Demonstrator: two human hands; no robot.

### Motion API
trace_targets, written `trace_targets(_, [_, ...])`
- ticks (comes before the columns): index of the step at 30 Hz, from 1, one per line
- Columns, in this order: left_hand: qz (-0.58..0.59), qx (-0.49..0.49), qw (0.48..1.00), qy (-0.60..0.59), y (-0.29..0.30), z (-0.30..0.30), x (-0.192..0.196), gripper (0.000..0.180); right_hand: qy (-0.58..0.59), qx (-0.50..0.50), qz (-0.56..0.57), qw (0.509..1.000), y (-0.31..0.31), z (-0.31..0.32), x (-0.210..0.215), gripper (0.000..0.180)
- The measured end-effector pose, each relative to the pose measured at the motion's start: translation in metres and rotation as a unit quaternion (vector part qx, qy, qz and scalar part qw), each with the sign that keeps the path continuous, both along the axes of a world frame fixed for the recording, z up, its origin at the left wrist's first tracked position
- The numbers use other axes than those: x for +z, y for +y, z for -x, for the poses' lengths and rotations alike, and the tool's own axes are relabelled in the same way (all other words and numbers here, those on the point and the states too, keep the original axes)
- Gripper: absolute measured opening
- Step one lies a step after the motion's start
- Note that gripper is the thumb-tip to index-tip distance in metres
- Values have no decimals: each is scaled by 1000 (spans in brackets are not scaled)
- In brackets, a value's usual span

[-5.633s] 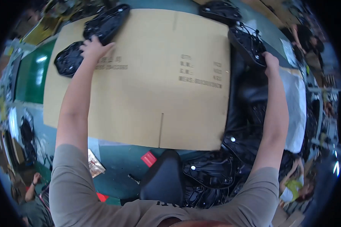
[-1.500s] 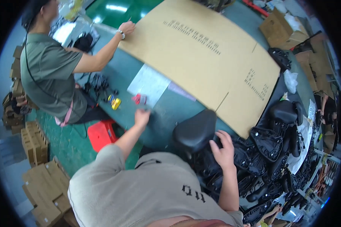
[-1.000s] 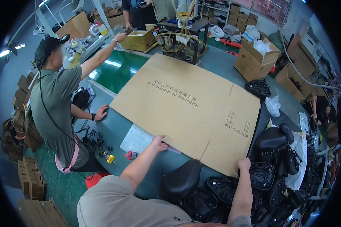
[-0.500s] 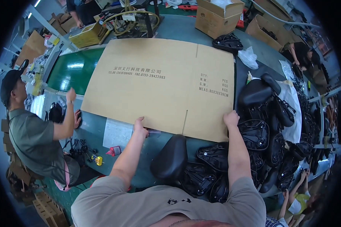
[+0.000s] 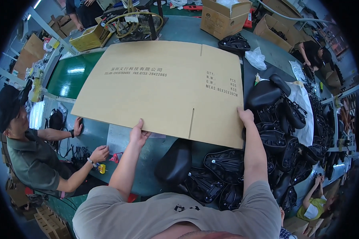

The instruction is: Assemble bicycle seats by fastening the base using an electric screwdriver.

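A large flat brown cardboard sheet point(image 5: 155, 93), a folded carton with slots and dark print, spans the workbench in front of me. My left hand point(image 5: 139, 134) grips its near edge, thumb on top and fingers underneath. At the sheet's right edge, my right hand point(image 5: 246, 115) is closed on the board near its front corner; those fingers are partly hidden. Black bicycle saddles lie close to both arms: one smooth saddle point(image 5: 173, 161) sits between them, and an upturned saddle point(image 5: 225, 164) shows its underside beside my right forearm.
A co-worker point(image 5: 32, 159) stands at the left, one hand on the bench and the other near a small yellow tool point(image 5: 102, 169). More saddles point(image 5: 267, 93) pile up at right. An open carton point(image 5: 223, 20) and a clear plastic bag point(image 5: 256, 59) stand beyond the sheet.
The sheet and both my hands have shifted slightly left in view. The co-worker's raised hand has come down toward the yellow tool, and their other hand lies farther onto the bench.
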State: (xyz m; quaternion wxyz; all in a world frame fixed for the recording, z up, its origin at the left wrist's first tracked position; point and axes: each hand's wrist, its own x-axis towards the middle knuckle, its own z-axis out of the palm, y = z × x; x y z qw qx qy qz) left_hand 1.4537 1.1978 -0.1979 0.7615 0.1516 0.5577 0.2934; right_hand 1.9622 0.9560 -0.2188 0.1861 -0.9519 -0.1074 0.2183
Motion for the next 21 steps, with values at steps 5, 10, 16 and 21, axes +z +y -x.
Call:
trace_targets(5, [-41,-23,998,41,-13,21,37,49,231,-22,-205,951,-12,-3,21,68])
trace_targets(10, [-72,17,996,47,-16,58,44,46,344,-57,-409,843,-22,39,68,48])
trace_targets(16, [-154,93,983,30,-47,90,92,42,287,-65,-467,834,-99,138,180,45])
trace_targets(21, [-183,53,982,-4,-110,102,118,39,223,-116,-493,833,-221,180,235,41])
